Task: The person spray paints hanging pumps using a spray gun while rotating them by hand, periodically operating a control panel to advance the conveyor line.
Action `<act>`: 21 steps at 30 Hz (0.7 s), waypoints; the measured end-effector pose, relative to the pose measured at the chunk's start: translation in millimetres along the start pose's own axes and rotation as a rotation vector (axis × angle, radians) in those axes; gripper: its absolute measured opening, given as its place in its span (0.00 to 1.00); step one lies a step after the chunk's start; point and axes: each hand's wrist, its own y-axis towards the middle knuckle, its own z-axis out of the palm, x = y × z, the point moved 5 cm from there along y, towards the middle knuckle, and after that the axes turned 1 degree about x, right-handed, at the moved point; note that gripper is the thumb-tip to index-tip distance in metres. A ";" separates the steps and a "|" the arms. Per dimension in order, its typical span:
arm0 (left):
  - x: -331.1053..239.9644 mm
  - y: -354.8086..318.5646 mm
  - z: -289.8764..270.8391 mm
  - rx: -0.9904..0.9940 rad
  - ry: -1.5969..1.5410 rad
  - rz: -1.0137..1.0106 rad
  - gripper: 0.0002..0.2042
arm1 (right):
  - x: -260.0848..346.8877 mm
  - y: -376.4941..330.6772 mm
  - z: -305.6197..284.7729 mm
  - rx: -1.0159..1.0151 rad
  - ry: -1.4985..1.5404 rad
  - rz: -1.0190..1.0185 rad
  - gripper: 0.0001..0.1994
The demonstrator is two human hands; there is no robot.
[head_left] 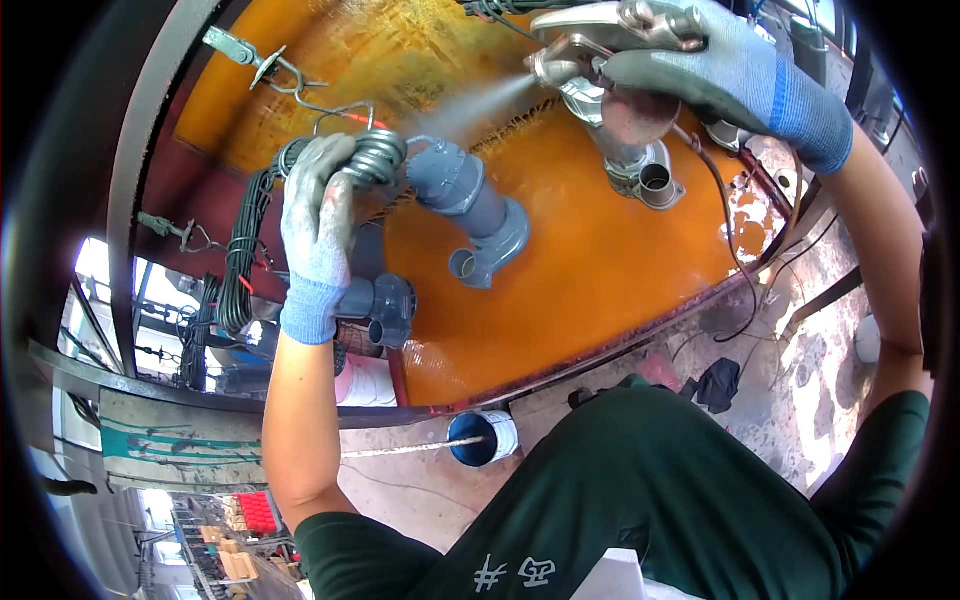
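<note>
A: What is the left hand (318, 232) doing?

B: It wears a grey-blue glove and its fingers are curled tight around a coil of dark hose (372, 157), pressing it against the grey plastic pipe (468, 205) just to its right. The pipe is an elbow piece; its long axis runs from the hand's fingertips down and away to the right, ending in an open mouth.

A: And the right hand (715, 70)?

B: Also gloved, wrapped closed around the handle of a metal spray gun (590, 45), one finger seemingly on the trigger. The nozzle points left, toward the other hand, and a thin pale mist (480, 105) leaves it in that direction.

A: So where does the pipe lie from the gun?

B: Down and to the left of the right hand, with a clear gap between. The mist crosses that gap and thins out just above the pipe's upper end, close to the left hand's fingertips. The left hand is the nearer one by far; it touches the coil right at the pipe.

A: What is under all this?

B: A large orange-brown panel (600, 260), glossy, with a dark red rim. A metal fitting (645, 175) sits on it below the right hand, and a second grey pipe joint (385, 308) sits by the left wrist. A black cable (240, 260) hangs left of that hand. A blue can (482, 438) stands on the ground below
</note>
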 end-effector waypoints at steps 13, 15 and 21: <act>36.1 -59.4 -34.9 -0.207 -0.037 -0.308 0.18 | -1.7 -42.3 27.3 0.077 0.014 -0.007 0.11; 43.5 -65.6 -40.2 -0.249 -0.096 -0.361 0.18 | 9.8 -48.2 35.0 0.157 -0.046 0.012 0.09; 54.9 -69.6 -45.5 -0.244 0.002 -0.327 0.17 | 36.9 -51.7 39.4 0.173 -0.036 -0.063 0.10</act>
